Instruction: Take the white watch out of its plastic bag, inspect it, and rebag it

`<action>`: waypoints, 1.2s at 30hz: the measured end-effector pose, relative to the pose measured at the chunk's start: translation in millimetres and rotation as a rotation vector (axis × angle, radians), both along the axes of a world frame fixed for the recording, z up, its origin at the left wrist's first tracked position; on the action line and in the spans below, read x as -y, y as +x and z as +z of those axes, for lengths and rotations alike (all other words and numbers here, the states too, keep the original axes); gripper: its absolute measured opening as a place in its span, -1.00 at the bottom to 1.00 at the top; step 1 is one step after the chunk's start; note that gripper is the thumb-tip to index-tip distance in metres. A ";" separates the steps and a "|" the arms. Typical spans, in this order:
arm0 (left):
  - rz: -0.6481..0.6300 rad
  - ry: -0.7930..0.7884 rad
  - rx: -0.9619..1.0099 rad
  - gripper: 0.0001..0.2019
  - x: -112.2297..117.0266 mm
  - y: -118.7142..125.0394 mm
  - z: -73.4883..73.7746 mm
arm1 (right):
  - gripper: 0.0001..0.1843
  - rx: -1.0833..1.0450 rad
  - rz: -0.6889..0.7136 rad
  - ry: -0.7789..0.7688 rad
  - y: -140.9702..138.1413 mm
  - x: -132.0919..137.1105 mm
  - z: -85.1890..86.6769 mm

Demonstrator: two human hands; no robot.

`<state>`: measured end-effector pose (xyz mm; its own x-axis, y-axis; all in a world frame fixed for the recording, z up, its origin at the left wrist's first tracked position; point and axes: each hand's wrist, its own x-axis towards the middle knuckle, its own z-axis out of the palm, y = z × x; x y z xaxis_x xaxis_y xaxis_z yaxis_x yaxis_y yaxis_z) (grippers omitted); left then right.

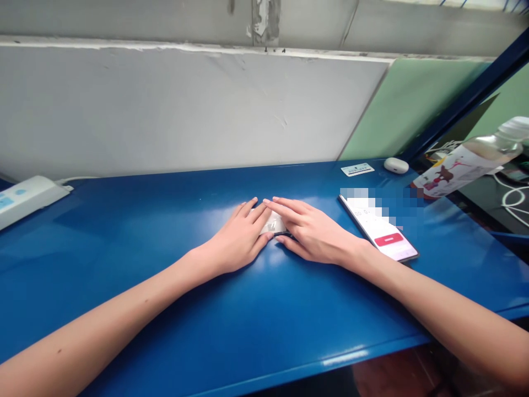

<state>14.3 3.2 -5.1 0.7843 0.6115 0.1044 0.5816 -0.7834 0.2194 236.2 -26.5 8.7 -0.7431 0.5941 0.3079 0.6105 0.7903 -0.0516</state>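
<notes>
Both hands lie flat in the middle of a blue table (124, 242). My left hand (239, 237) and my right hand (309, 231) meet at the fingertips, fingers stretched out, covering a small white packet (273, 223). Only a strip of the packet shows between the hands. Something dark peeks out under my right thumb; I cannot make it out.
A phone (382, 231) with a lit screen and a red button lies just right of my right hand. Behind it are a white card (357, 169) and a white earbud case (395, 165). A plastic bottle (467, 160) lies at the right edge. A white power strip (25, 198) sits far left.
</notes>
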 end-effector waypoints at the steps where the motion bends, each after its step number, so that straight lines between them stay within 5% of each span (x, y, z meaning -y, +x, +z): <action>1: -0.005 -0.002 0.003 -0.49 -0.1 0.1 0.7 | -0.62 0.009 0.004 0.010 -0.6 -0.7 0.3; 15: 0.060 0.010 0.042 -0.37 -1.9 -5.4 -5.7 | -0.59 -0.178 -0.244 0.003 17.5 -11.1 -13.5; 19: 0.016 -0.051 0.117 -0.42 -0.3 -8.1 -5.7 | -0.55 -0.235 -0.221 -0.037 19.8 -13.7 -16.4; 27: -0.096 -0.065 0.343 -0.46 2.9 -12.7 -1.7 | -0.86 -0.627 -0.133 -0.152 28.5 -5.4 11.6; 31: -0.070 -0.060 0.350 -0.54 2.4 -11.8 -0.1 | -0.95 -0.836 -0.211 -0.177 29.2 -4.8 18.5; 36: -0.001 -0.031 0.344 -0.51 3.7 -11.3 -1.6 | -0.93 -1.048 -0.318 -0.388 28.4 -7.3 20.5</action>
